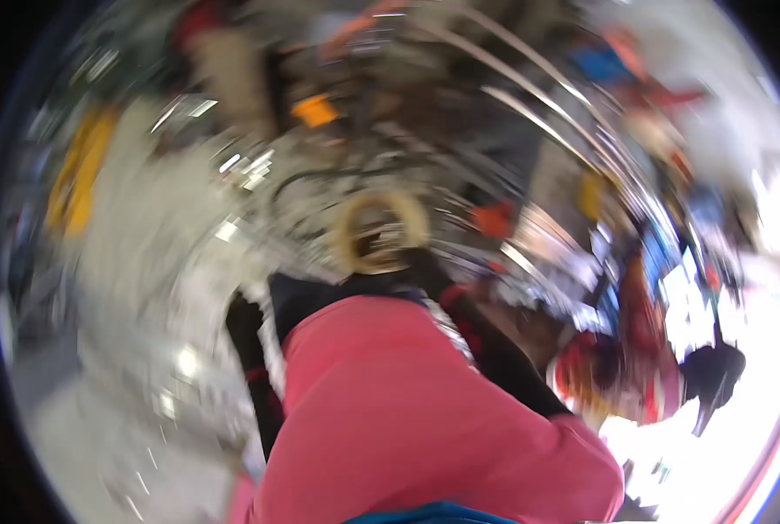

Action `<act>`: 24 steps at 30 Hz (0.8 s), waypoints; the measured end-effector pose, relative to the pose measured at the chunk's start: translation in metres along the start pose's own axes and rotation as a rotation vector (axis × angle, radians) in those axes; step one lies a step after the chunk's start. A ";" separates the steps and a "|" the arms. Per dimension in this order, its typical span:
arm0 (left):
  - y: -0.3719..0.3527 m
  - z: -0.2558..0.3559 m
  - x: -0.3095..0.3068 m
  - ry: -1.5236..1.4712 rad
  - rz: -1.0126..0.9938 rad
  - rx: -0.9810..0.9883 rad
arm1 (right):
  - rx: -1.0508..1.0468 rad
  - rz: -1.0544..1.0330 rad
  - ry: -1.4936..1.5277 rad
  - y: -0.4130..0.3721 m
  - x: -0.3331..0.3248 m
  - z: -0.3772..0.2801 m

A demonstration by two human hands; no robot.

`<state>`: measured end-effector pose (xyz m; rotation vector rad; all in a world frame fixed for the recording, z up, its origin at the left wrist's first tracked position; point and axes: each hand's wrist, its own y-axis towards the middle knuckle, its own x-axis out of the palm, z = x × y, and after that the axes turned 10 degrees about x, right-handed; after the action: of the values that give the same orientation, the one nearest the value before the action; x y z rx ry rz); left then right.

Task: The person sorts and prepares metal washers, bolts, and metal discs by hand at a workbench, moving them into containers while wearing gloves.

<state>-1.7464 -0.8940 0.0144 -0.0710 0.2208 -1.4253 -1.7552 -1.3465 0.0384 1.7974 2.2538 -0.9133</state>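
My right hand [421, 265], in a dark glove or sleeve, reaches forward in front of my body. It meets the lower right edge of a pale yellow ring [345, 231], which looks like a coil or a roll; its exact kind is blurred. The ring shows less smear than the floor behind it and appears to be held by this hand. My left hand [244, 313], dark as well, hangs low beside my body, apart from the ring. Its fingers are smeared by motion, and nothing can be made out in them.
Strong motion blur covers the surroundings. Long metal bars or pipes [543, 100] run across the upper right. A yellow object [82, 175] lies at the left, an orange one [315, 111] ahead. Red and dark items [617, 371] crowd the right side near bright light.
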 end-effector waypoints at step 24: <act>0.084 0.073 -0.087 -0.085 -0.477 -0.483 | 0.275 0.149 0.528 0.056 0.225 -0.230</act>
<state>-1.6617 -0.8019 0.0799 -0.6130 0.4987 -1.8099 -1.7063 -1.0306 0.1033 2.5468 2.3078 -0.8273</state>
